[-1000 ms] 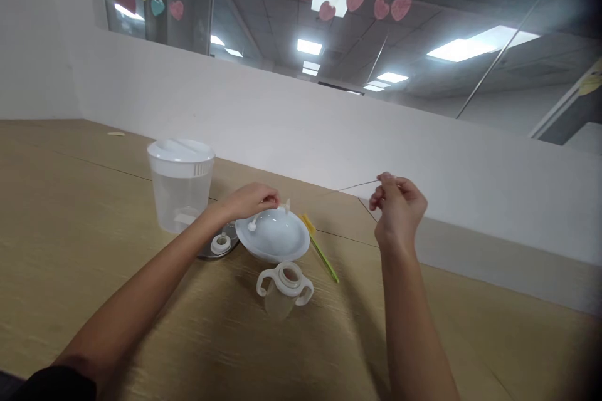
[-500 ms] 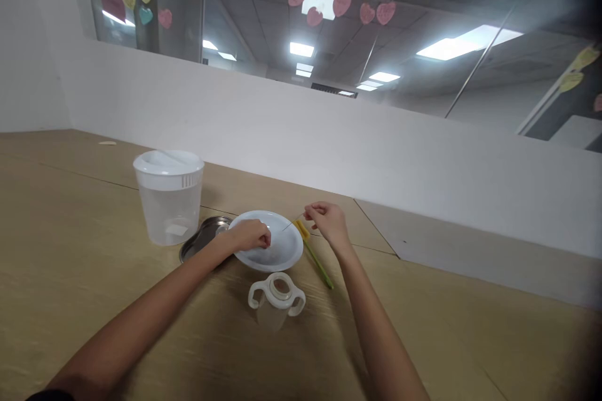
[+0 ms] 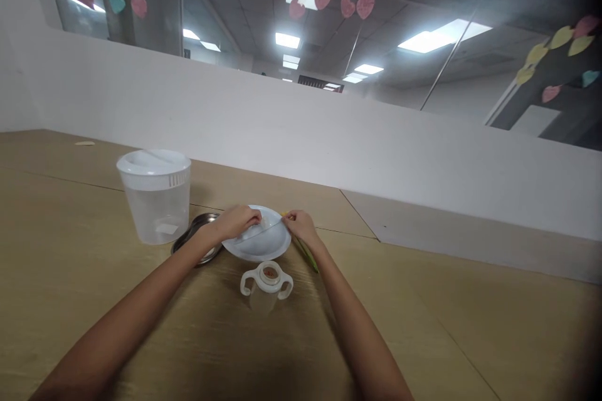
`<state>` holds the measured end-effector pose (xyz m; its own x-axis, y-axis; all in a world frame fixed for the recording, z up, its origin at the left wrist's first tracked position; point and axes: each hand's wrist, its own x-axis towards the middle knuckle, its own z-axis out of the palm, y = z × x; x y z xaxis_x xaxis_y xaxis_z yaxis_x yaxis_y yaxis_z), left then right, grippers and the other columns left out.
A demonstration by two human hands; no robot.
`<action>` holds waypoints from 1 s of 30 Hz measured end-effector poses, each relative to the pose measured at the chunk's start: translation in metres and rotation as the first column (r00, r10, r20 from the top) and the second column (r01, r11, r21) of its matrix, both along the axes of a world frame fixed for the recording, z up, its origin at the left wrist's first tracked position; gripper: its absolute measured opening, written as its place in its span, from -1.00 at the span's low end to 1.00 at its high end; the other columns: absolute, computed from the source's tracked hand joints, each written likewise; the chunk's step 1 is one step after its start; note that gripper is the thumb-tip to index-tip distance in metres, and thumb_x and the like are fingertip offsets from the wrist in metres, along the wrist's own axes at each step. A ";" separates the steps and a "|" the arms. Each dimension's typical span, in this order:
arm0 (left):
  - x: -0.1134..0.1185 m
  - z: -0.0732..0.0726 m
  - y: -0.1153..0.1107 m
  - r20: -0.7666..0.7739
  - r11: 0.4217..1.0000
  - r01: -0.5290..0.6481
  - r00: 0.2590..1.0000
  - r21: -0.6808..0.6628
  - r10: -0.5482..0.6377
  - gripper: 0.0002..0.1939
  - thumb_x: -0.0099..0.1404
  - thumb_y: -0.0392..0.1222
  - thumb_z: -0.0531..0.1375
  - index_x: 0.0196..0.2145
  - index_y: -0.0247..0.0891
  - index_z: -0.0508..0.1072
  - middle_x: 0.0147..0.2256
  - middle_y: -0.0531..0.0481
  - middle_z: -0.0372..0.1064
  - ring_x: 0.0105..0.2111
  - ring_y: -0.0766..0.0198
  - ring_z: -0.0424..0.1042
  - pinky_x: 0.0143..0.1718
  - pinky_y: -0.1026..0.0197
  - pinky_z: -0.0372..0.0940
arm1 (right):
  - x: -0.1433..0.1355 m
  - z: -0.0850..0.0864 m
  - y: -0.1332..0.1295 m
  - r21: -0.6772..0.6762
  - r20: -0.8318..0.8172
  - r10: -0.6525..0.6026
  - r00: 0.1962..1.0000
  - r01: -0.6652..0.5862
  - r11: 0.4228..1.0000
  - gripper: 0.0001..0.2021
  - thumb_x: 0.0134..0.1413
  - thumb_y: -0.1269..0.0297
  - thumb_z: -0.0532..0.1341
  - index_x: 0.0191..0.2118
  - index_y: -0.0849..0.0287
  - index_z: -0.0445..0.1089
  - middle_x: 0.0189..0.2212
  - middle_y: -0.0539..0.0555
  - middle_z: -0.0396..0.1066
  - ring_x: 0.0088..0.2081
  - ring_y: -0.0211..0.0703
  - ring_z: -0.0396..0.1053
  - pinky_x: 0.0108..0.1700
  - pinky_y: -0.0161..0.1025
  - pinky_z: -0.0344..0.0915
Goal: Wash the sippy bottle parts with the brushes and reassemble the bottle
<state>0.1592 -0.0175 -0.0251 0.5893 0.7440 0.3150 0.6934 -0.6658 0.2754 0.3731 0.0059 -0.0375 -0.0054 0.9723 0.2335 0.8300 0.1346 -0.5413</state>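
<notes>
My left hand is over the left part of a white bowl, its fingers closed. A small pale, clear piece shows beside those fingertips; whether they grip it I cannot tell. At the bowl's right rim my right hand pinches a thin, light rod, which slants down to the left across the bowl. Just in front of the bowl stands a clear cup with two white handles and an open ring top. Under my right hand lies a green-handled brush, its yellow head mostly hidden.
A metal tray lies left of the bowl, partly behind my left forearm. Farther left stands a translucent bucket with a white lid. A small flat piece lies near the white wall behind the wooden table.
My right hand has come down and left toward the bowl, bringing the rod across it. My left hand has lifted slightly toward the bowl's back. The view has shifted a little right.
</notes>
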 end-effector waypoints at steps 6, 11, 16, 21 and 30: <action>-0.007 0.033 -0.017 0.141 0.994 0.097 0.986 -0.040 -0.091 -0.72 0.30 -0.13 -0.02 -0.27 -0.28 0.44 -0.29 -0.05 0.46 -0.31 0.24 0.38 -0.29 0.29 0.16 | 0.004 0.002 0.001 0.008 0.035 -0.015 0.999 0.015 1.000 -0.83 -0.05 0.31 0.17 -0.42 0.25 0.48 -0.51 0.05 0.45 -0.48 -0.29 0.33 -0.47 -0.40 0.09; -0.012 0.052 -0.034 0.256 0.987 0.159 0.956 -0.031 -0.146 -0.72 0.29 -0.11 -0.01 -0.28 -0.28 0.44 -0.28 -0.01 0.46 -0.28 0.26 0.37 -0.25 0.30 0.17 | 0.004 0.004 0.001 0.021 0.072 -0.028 0.997 0.026 0.999 -0.81 -0.04 0.28 0.16 -0.43 0.25 0.48 -0.50 0.05 0.46 -0.46 -0.28 0.33 -0.48 -0.39 0.07; -0.005 0.065 -0.057 0.259 0.978 0.197 0.950 -0.062 -0.175 -0.73 0.27 -0.11 0.02 -0.23 -0.24 0.46 -0.25 0.01 0.47 -0.25 0.24 0.38 -0.22 0.29 0.19 | -0.003 0.004 -0.006 0.028 0.133 -0.063 0.989 0.060 0.998 -0.86 -0.07 0.36 0.17 -0.41 0.25 0.48 -0.42 0.11 0.48 -0.39 -0.22 0.36 -0.42 -0.37 0.10; 0.002 0.074 -0.075 0.251 0.973 0.231 0.943 -0.026 -0.218 -0.75 0.29 -0.12 0.01 -0.23 -0.20 0.46 -0.26 0.05 0.46 -0.27 0.26 0.38 -0.26 0.31 0.19 | -0.003 0.016 -0.014 0.035 0.157 -0.040 0.987 0.035 0.999 -0.90 -0.10 0.40 0.21 -0.43 0.26 0.48 -0.39 0.19 0.48 -0.34 -0.12 0.38 -0.37 -0.33 0.13; 0.010 0.077 -0.094 0.249 0.947 0.319 0.916 0.025 -0.315 -0.77 0.31 -0.10 0.02 -0.25 -0.17 0.45 -0.29 0.05 0.45 -0.32 0.29 0.38 -0.30 0.33 0.20 | -0.017 0.102 -0.109 0.165 -0.265 0.428 0.864 -0.397 0.903 -0.58 0.19 0.01 -0.06 -0.20 0.22 0.39 -0.31 0.09 0.45 -0.43 -0.28 0.37 -0.47 -0.38 0.22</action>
